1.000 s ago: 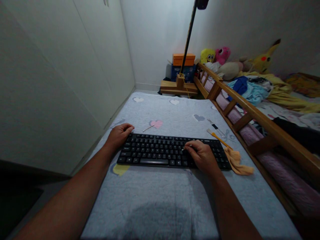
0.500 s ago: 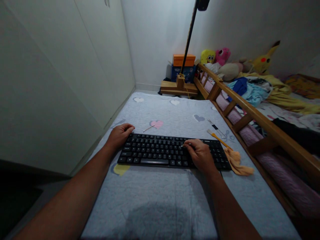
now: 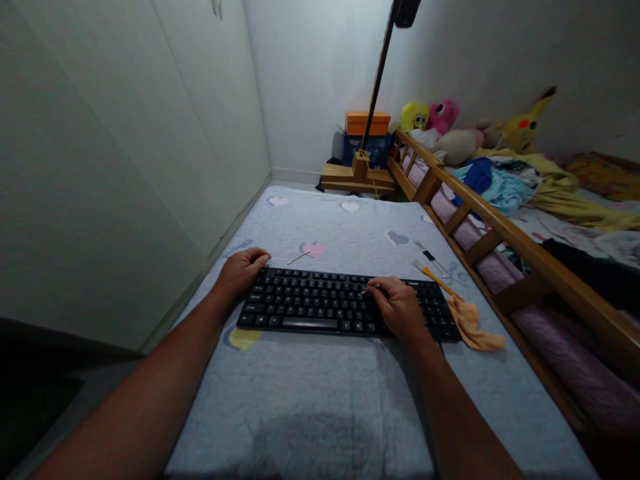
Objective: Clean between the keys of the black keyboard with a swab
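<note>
An orange box (image 3: 357, 124) sits atop a blue box (image 3: 380, 148).

1. A keyboard (image 3: 310, 301) shows black plastic, its keys matt, its space bar carrying a dull sheen.
2. The spread (image 3: 280, 363) is soft, matt cloth with a faintly puckered surface.
3. A rag (image 3: 473, 325) of limp cloth appears matt and creased.
4. The brush (image 3: 439, 281) has a smooth handle.
5. The rail (image 3: 483, 203) is smooth wood with a glossy finish.
6. Plain wood forms a base (image 3: 337, 176).
7. Cupboard (image 3: 150, 147) panels look smooth, with a low sheen.
8. Pink bedding (image 3: 543, 347) appears fleecy.
</note>
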A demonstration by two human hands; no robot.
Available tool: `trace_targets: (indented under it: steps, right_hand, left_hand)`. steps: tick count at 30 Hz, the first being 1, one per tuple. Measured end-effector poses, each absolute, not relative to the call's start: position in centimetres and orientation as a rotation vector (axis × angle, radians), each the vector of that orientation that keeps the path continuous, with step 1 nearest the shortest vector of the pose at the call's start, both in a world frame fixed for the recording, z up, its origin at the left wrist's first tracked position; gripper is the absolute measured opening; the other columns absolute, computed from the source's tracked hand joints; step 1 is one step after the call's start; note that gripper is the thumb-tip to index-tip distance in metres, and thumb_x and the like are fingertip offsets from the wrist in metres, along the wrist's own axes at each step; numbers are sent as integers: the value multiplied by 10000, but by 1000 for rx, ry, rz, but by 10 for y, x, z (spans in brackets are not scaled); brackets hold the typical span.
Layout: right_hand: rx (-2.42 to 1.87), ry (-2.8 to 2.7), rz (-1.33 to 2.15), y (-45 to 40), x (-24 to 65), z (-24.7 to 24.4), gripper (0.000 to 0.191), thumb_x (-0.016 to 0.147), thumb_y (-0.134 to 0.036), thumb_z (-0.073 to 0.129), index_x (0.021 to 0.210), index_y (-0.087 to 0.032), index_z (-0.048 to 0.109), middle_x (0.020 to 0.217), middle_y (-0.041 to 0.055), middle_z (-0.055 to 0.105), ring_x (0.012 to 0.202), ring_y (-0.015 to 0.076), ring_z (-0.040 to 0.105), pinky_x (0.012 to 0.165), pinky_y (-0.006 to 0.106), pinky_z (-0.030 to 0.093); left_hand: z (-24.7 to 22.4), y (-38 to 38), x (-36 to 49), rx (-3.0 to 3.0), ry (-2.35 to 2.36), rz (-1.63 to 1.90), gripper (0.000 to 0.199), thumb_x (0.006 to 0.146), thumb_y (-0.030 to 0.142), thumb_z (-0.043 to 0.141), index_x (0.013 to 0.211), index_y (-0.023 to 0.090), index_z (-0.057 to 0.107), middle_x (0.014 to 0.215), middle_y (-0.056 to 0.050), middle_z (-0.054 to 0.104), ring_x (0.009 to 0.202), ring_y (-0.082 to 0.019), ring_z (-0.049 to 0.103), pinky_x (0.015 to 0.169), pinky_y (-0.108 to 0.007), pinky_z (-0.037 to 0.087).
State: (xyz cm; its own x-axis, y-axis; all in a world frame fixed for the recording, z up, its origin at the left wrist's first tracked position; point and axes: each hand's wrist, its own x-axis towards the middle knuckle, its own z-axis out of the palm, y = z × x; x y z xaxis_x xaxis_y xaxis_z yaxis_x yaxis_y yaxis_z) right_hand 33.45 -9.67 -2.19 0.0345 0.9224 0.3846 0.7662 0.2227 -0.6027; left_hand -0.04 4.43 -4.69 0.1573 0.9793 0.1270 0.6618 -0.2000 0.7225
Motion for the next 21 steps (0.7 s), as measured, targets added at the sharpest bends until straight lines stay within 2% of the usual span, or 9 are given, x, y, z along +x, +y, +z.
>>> trace_targets:
  steps: [7, 21]
  right_hand:
    - [-1551, -1756, 278, -96, 332, -22, 164, 903, -239, 561, 819, -232, 703, 855, 40, 741, 835, 215, 652, 819, 337, 466]
    - [-1518, -1760, 334, -93, 328, -21, 164, 897, -240, 561, 843, -234, 716, 858, 48, 741, 838, 218, 655, 828, 364, 477]
  left_hand:
    - [-46, 45, -1, 1939, 1553, 821, 373, 828, 483, 514, 894, 175, 715, 867, -33, 738, 837, -235, 654, 805, -338, 486]
    - [-46, 45, -1, 1922, 1561, 815, 369, 822, 485, 524, 891, 180, 720, 828, -19, 736, 792, -218, 637, 778, -326, 486]
